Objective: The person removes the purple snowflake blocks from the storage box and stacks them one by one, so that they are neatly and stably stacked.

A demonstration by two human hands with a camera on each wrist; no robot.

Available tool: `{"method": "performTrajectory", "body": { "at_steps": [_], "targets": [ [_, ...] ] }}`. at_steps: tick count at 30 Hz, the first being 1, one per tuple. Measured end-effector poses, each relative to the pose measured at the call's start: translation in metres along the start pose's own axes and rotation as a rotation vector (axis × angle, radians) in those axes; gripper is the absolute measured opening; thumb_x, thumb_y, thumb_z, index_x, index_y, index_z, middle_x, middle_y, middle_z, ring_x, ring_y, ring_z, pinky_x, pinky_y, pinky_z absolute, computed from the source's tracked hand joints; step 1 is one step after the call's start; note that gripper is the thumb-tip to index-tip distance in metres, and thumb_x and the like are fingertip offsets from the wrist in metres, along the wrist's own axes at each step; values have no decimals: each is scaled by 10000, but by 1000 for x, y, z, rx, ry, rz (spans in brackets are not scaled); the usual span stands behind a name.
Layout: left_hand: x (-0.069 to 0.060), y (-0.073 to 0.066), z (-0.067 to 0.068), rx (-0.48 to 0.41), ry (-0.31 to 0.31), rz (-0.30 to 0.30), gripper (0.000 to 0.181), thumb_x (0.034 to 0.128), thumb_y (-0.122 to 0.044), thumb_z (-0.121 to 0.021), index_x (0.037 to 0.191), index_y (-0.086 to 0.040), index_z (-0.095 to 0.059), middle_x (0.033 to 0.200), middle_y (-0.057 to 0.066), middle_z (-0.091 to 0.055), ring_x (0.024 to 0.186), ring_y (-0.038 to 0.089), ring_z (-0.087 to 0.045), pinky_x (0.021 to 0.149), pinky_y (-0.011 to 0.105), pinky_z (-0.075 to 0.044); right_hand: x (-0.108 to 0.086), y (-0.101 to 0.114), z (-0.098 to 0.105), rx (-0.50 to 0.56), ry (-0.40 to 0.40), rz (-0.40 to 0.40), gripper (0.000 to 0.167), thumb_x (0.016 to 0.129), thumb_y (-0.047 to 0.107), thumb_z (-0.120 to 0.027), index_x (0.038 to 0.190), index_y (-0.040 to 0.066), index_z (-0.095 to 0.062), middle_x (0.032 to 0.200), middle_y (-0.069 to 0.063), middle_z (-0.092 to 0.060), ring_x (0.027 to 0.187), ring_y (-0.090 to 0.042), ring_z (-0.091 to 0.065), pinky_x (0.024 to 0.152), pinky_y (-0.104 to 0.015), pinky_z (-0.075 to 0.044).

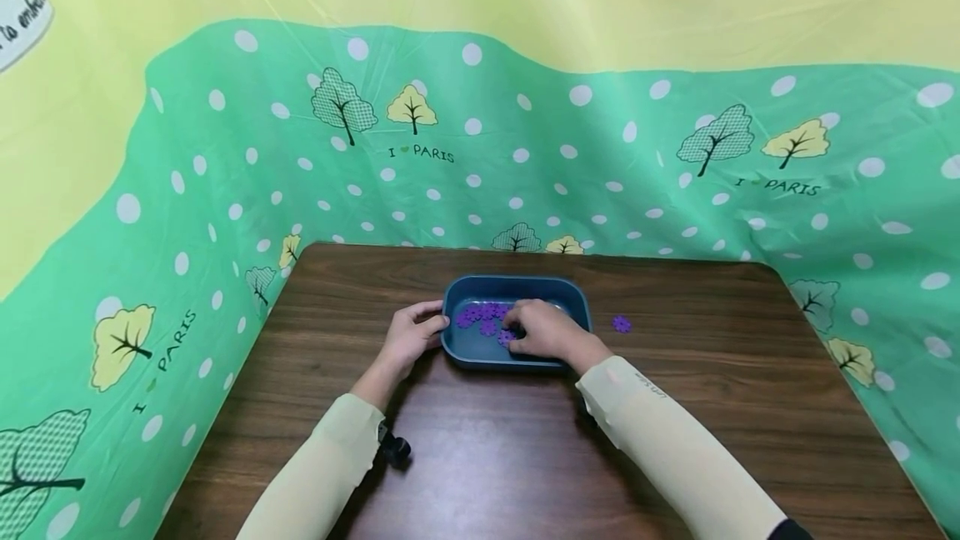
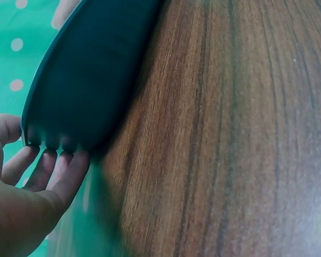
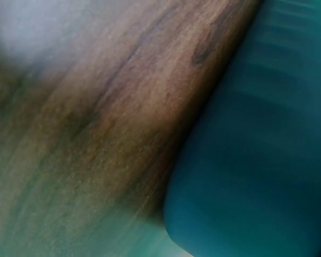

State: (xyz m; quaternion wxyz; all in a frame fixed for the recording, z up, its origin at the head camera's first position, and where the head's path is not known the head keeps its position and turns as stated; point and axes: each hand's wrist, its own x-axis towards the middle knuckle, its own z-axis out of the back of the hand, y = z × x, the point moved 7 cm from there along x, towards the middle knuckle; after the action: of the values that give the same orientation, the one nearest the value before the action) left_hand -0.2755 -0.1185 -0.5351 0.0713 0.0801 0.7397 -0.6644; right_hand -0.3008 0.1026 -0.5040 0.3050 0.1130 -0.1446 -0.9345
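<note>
A dark blue rectangular tub (image 1: pixel 480 354) stands on the table, with several purple flower-shaped pieces (image 1: pixel 487 327) lying inside, mostly in its left half. My left hand (image 1: pixel 408 336) holds the tub's left end; the left wrist view shows the thumb at the rim and the fingertips against the outer wall. Inside the tub, my right hand (image 1: pixel 543 330) has bent fingers and thumb down at the nearest purple pieces. Whether it pinches one is hidden. One more purple flower-shaped piece (image 1: pixel 621 323) lies on the table right of the tub. The right wrist view shows only the tub's outer wall (image 3: pixel 251 171) and wood.
The brown wooden table (image 1: pixel 750 407) extends around the tub on all sides. A green and yellow printed cloth (image 1: pixel 570 157) hangs behind and beside it. A small black device (image 1: pixel 395 448) is strapped at the left wrist.
</note>
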Motion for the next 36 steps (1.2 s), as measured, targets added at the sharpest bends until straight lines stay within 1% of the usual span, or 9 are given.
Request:
{"method": "performTrajectory", "body": {
  "at_steps": [4,9,13,16,21,24,28,31,36],
  "targets": [
    [1,0,0,3,5,-1,398,936,-1,-676,1330,48,-644,1267,262,-650,973,211,-704,840,354,-638,1,2,0,-33,1,6,367,877,316,-807,1205,163,-753,1191,-9,-704,1107,-192,-659,978,-407,-575],
    [0,-1,-1,11,11,4,410,940,3,-678,1344,52,-631,1286,276,-642,979,212,-702,884,397,-628,0,5,-1,-57,9,23,373,892,329,-800,1234,188,-751,1227,-7,-701,1167,-208,-651,1023,-415,-555],
    [-1,-1,-1,18,10,5,426,933,-9,-691,1351,47,-628,1299,285,-636,1004,231,-702,919,436,-615,0,5,-1,-48,25,26,382,888,328,-808,1243,195,-754,1242,-14,-695,1195,-226,-640,1047,-437,-539],
    [-1,-1,-1,22,12,8,432,933,-17,-696,1355,42,-627,1305,287,-632,1024,248,-700,938,456,-605,1,5,-1,-29,34,21,373,884,309,-815,1234,195,-757,1236,-8,-695,1195,-219,-638,1044,-427,-541],
    [1,0,-1,24,10,11,420,939,-13,-690,1351,41,-629,1296,281,-638,1011,240,-703,925,439,-612,2,4,0,-17,32,21,332,881,291,-816,1193,190,-765,1198,9,-697,1147,-185,-645,1006,-396,-561],
    [0,-1,-2,23,5,7,408,943,-5,-682,1345,47,-632,1283,280,-644,983,228,-708,909,427,-619,2,5,2,-41,25,42,347,868,298,-816,1185,168,-765,1179,-2,-699,1112,-183,-651,990,-398,-568],
    [0,-2,-3,23,5,0,406,948,-8,-676,1348,45,-631,1289,282,-642,985,234,-710,922,445,-613,2,6,3,-68,13,59,370,854,307,-813,1186,151,-763,1177,-13,-704,1093,-181,-657,981,-396,-573],
    [-1,-2,-3,27,7,0,409,949,-16,-680,1351,37,-633,1301,281,-636,1003,248,-708,937,457,-605,1,4,4,-58,3,47,358,849,310,-812,1175,167,-766,1182,2,-708,1073,-161,-658,960,-379,-579],
    [-2,-3,-2,34,1,1,417,947,-20,-687,1355,42,-627,1314,294,-624,999,254,-710,921,445,-613,0,1,5,4,-16,33,353,844,309,-811,1168,176,-765,1176,20,-714,1004,-126,-656,907,-357,-591]
  ]
}}
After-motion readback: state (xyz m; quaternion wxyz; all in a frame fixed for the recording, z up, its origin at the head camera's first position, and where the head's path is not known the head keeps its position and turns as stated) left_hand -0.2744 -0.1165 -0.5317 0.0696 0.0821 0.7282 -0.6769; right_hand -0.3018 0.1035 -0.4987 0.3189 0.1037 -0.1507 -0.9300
